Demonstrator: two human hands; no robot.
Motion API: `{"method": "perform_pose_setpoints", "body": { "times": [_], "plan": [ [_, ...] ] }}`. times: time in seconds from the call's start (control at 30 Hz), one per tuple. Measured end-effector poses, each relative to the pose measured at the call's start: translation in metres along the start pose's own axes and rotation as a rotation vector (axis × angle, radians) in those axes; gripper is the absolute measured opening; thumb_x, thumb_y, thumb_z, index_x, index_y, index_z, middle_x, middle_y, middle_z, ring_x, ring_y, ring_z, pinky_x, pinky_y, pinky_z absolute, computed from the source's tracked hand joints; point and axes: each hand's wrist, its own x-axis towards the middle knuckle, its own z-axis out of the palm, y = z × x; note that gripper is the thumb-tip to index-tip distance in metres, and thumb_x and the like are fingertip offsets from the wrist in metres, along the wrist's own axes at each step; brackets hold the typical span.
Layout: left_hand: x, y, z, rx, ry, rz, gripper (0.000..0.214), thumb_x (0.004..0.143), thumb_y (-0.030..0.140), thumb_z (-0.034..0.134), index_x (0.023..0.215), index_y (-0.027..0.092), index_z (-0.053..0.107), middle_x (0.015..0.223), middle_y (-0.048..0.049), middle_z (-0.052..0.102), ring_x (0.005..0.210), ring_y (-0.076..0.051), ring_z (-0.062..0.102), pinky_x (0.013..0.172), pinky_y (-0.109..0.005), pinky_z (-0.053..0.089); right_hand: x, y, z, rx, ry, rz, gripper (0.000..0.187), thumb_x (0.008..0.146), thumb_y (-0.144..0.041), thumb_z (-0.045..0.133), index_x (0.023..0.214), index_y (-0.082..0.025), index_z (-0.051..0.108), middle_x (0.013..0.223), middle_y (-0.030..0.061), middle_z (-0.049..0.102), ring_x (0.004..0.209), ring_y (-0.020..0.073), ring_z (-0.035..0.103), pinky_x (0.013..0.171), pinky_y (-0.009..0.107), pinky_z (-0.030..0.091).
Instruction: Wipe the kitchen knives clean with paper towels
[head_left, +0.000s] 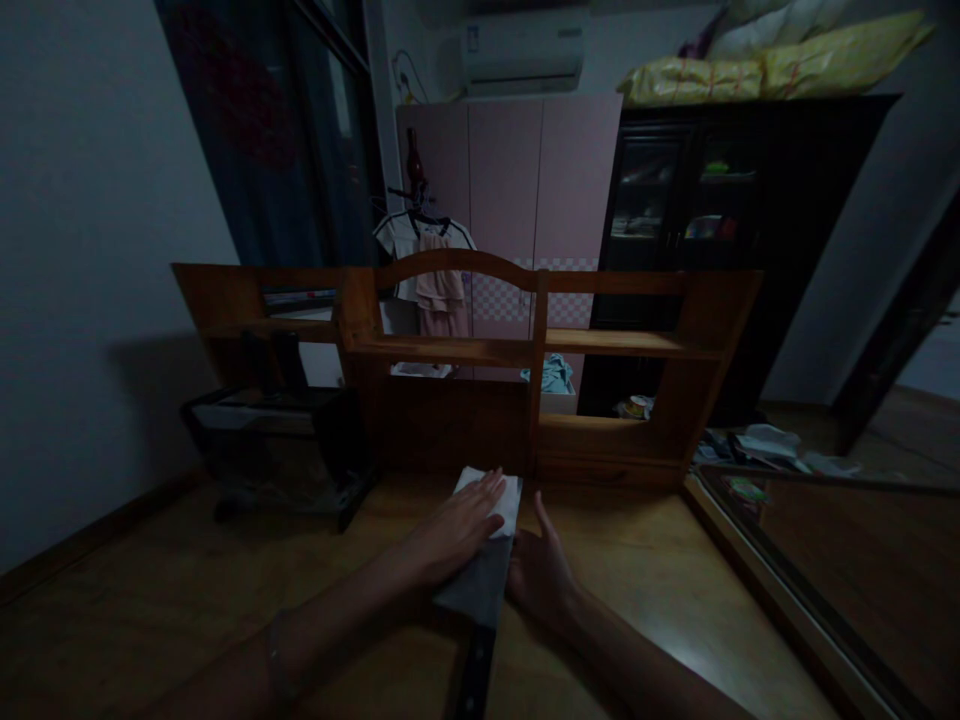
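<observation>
A cleaver lies flat on the wooden desk, its grey blade (pixel 480 585) pointing away from me and its dark handle (pixel 475 672) toward me. A white tissue (pixel 507 497) covers the far end of the blade. My left hand (pixel 454 530) rests flat on the tissue and blade, fingers stretched out. My right hand (pixel 537 570) sits on the desk against the blade's right edge with one digit raised; its other fingers are hidden behind the blade.
A wooden hutch shelf (pixel 465 350) stands across the back of the desk (pixel 637 570). A dark wire rack (pixel 277 440) sits at the left. A framed mirror (pixel 825 570) leans at the right. Pink wardrobe (pixel 517 190) and dark cabinet (pixel 720 200) stand beyond.
</observation>
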Motion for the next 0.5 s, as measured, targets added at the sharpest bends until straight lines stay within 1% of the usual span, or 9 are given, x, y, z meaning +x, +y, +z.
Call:
{"method": "perform_pose_setpoints", "body": {
  "times": [0.1,0.17,0.2,0.27,0.4,0.43,0.5],
  "plan": [
    [-0.007,0.019,0.000,-0.005,-0.051,0.083,0.054,0.101,0.042,0.022,0.150,0.023,0.014,0.157,-0.0031,0.010,0.143,-0.017,0.011,0.118,-0.038,0.017,-0.001,-0.002,0.006,-0.006,0.005,-0.044,0.060,0.085,-0.067,0.042,0.105,-0.016,0.065,0.096,0.0105,0.071,0.105,0.0273,0.061,0.092,0.046,0.045],
    [-0.011,0.023,0.000,0.007,-0.085,0.112,0.054,0.101,0.042,0.023,0.150,0.024,0.013,0.157,-0.0025,0.010,0.143,-0.017,0.011,0.118,-0.038,0.016,-0.001,-0.002,0.009,-0.010,0.008,-0.063,0.058,0.085,-0.067,0.042,0.109,-0.019,0.065,0.100,0.0087,0.071,0.107,0.0262,0.060,0.092,0.045,0.045],
    [-0.011,0.022,0.000,0.016,-0.095,0.113,0.054,0.101,0.042,0.023,0.150,0.025,0.013,0.156,-0.0025,0.010,0.143,-0.018,0.012,0.118,-0.039,0.016,-0.002,-0.002,0.010,-0.011,0.009,-0.065,0.058,0.085,-0.066,0.041,0.110,-0.019,0.065,0.101,0.0085,0.071,0.106,0.0260,0.060,0.092,0.045,0.045],
    [-0.010,0.013,-0.002,0.034,-0.090,0.089,0.053,0.101,0.042,0.022,0.150,0.025,0.013,0.156,-0.0029,0.011,0.143,-0.018,0.013,0.117,-0.040,0.016,-0.002,-0.002,0.011,-0.014,0.008,-0.051,0.059,0.086,-0.066,0.041,0.109,-0.017,0.065,0.101,0.0098,0.070,0.104,0.0265,0.062,0.092,0.046,0.045],
    [-0.004,-0.011,-0.006,0.070,-0.012,0.011,0.053,0.101,0.041,0.020,0.150,0.023,0.013,0.156,-0.0055,0.012,0.143,-0.018,0.012,0.117,-0.040,0.016,-0.002,0.000,0.007,-0.026,0.008,0.001,0.065,0.086,-0.067,0.042,0.108,-0.010,0.064,0.095,0.0145,0.071,0.099,0.0280,0.064,0.089,0.046,0.047],
    [-0.003,-0.013,-0.007,0.076,0.001,0.000,0.053,0.101,0.041,0.019,0.150,0.022,0.014,0.156,-0.0061,0.012,0.143,-0.018,0.012,0.117,-0.040,0.016,-0.002,0.000,0.006,-0.030,0.011,0.009,0.066,0.086,-0.067,0.042,0.108,-0.009,0.064,0.093,0.0151,0.071,0.098,0.0283,0.065,0.088,0.046,0.047],
    [-0.004,-0.008,-0.006,0.084,-0.003,0.015,0.053,0.101,0.041,0.020,0.150,0.021,0.016,0.156,-0.0063,0.012,0.143,-0.018,0.012,0.117,-0.039,0.016,-0.002,0.000,0.005,-0.038,0.019,0.004,0.067,0.086,-0.068,0.041,0.107,-0.009,0.065,0.091,0.0147,0.071,0.096,0.0281,0.065,0.087,0.046,0.048]
  ]
}}
